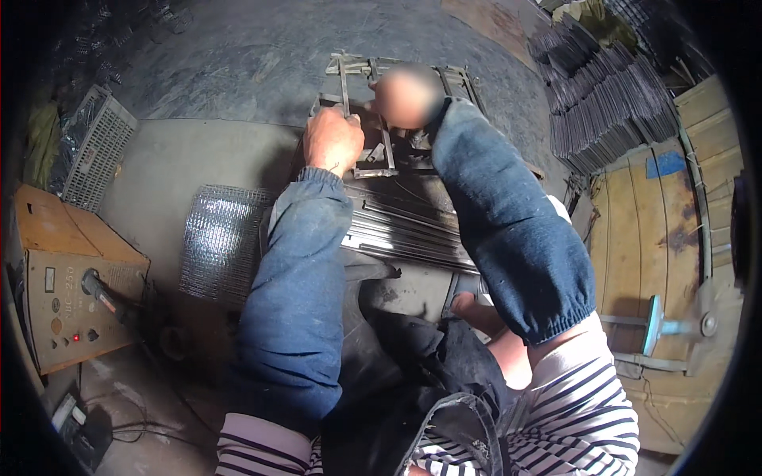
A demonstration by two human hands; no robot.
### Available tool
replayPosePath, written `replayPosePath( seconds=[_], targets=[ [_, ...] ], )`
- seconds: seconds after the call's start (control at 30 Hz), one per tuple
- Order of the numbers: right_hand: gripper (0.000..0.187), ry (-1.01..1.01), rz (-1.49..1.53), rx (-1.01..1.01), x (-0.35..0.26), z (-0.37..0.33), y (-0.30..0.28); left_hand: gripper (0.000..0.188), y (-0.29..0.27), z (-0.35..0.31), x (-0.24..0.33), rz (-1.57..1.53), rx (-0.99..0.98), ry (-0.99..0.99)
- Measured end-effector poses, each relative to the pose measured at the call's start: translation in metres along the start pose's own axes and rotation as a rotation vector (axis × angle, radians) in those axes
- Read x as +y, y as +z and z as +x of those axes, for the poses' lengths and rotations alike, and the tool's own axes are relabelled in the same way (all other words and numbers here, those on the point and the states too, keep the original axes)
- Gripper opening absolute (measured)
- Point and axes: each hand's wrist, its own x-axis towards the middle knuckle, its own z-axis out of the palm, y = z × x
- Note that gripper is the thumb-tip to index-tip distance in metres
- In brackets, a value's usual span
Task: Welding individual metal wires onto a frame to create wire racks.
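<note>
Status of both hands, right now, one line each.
Left hand: closed, fingers curled on a thin metal bar.
Right hand: over the metal frame; blurred, so its grip cannot be told.

place: metal workshop; orange electrical machine (83,297); stacked grey panels (615,111); shiny metal strips (401,232); metal frame (375,172); scuffed floor (226,75)

Wide camera up on head, looking down and ahead. Blue sleeves (298,317) near, left hand (333,141) and right hand (406,97) farther, floor (230,83) beyond.
</note>
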Motion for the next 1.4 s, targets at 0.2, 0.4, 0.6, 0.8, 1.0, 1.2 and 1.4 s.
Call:
replayPosePath(
  seconds=[0.2,0.4,0.6,0.8,1.0,1.2,1.4],
  targets=[
    [0.036,0.096,0.049,0.105,0.020,-0.062,-0.042,0.034,-0.012,-0.003,-0.007,0.049,-0.003,-0.065],
    [0.046,0.168,0.138,0.105,0.031,-0.081,-0.021,0.033,-0.004,0.001,-0.005,0.038,0.000,-0.027],
    [0.031,0.103,0.037,0.092,0.024,-0.064,-0.001,0.033,-0.008,0.001,-0.006,0.039,0.009,-0.057],
    [0.034,0.092,0.089,0.150,0.029,-0.068,0.005,0.034,-0.006,0.001,-0.004,0.105,0.014,-0.021],
    [0.034,0.109,0.064,0.171,0.021,-0.066,0.002,0.034,-0.007,-0.001,-0.003,0.064,0.028,-0.010],
    [0.033,0.127,0.141,0.194,0.030,-0.075,0.012,0.035,0.002,0.003,-0.005,0.037,0.002,-0.023],
    [0.040,0.134,-0.066,0.092,0.015,-0.061,0.004,0.020,-0.008,0.005,-0.020,0.488,-0.086,0.345]
  ],
)
